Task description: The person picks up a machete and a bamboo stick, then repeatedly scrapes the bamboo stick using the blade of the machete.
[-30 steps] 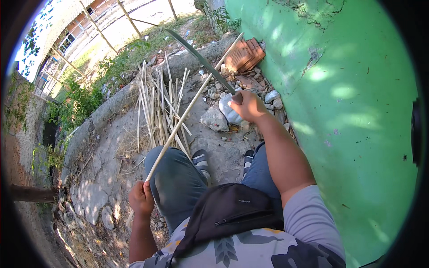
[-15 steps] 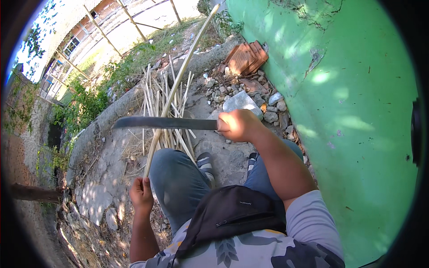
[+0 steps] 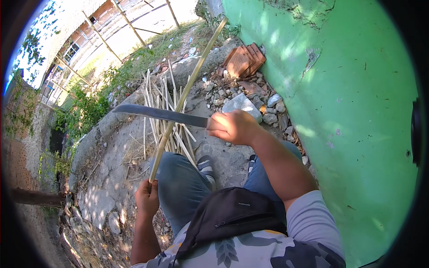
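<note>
A long pale strip of split bamboo (image 3: 198, 67) slants up and away from my left hand (image 3: 147, 198), which is closed round its near end beside my left knee. My right hand (image 3: 233, 127) is wrapped round the handle of a machete (image 3: 152, 112); the handle itself is mostly hidden in my fist. The dark blade points left and crosses the strip around its middle. Whether edge and strip touch there, I cannot tell. Beyond my knees, a heap of pale split strips (image 3: 157, 96) lies on the ground, partly behind the blade.
A green wall (image 3: 348, 134) runs along my right side. Stones and rubble (image 3: 271, 117) line its foot, with stacked clay roof tiles (image 3: 245, 60) farther off. A low concrete kerb (image 3: 91, 136) curves along the left, with green shrubs (image 3: 87, 109) beside it. My sandalled feet are on the ground ahead.
The machete has come slightly nearer and left, its blade now tilting down toward the handle. The bamboo strip has shifted right and appears turned in my left hand, which has moved slightly right and nearer.
</note>
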The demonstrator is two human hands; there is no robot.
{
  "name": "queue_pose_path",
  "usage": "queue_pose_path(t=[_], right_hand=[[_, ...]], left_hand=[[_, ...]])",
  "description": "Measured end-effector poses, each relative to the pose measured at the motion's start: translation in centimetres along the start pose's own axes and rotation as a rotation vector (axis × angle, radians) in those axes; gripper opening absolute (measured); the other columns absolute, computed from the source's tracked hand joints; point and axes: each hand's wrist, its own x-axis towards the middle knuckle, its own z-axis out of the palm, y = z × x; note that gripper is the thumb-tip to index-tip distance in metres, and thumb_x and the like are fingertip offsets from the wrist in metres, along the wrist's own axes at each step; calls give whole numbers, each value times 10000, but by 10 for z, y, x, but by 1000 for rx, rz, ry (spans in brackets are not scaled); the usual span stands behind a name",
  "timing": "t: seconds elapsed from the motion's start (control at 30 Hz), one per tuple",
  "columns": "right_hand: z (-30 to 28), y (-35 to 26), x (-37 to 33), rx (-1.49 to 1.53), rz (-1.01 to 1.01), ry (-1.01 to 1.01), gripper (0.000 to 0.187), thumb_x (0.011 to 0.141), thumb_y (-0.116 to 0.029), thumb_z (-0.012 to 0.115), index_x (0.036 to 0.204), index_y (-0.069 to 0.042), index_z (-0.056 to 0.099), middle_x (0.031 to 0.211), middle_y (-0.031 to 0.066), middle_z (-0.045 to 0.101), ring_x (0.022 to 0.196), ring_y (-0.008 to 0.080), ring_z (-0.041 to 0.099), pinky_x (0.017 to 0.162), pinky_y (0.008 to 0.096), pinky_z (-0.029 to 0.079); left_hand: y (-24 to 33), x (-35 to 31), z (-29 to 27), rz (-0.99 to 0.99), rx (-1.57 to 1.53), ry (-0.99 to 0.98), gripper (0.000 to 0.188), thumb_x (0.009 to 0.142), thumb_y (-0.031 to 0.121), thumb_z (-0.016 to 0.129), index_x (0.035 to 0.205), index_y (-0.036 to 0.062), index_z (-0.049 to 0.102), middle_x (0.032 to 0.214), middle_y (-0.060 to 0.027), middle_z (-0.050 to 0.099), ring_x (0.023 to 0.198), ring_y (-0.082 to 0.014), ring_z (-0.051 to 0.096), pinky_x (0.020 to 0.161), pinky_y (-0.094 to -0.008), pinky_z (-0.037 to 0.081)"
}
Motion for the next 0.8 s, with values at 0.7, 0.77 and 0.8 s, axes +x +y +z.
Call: queue_pose_path(t=[0.7, 0.77, 0.8], right_hand=[[12, -12, 8, -97, -251, 346, 387, 840, -519, 738, 848, -158, 599, 647, 64, 628, 604, 308, 657, 586, 437, 487], [6, -8, 6, -108, -235, 323, 395, 839, -523, 737, 853, -153, 598, 651, 65, 633, 610, 313, 660, 601, 442, 490], [3, -5, 5, -93, -179, 333, 397, 832, -524, 742, 857, -153, 602, 655, 67, 635, 620, 315, 662, 618, 442, 491]], left_hand=[[-6, -3, 16, 120, -49, 49, 179, 1016, 64, 556, 1186, 8, 562, 885, -35, 575, 747, -97, 489, 684, -281, 439], [-16, -1, 15, 119, -146, 1, 183, 1026, 67, 548, 1200, 9, 546, 913, -20, 547, 774, -86, 469, 704, -268, 428], [-20, -1, 14, 120, -246, -49, 188, 1036, 70, 541, 1214, 10, 529, 941, -6, 519, 801, -75, 448, 725, -256, 417]])
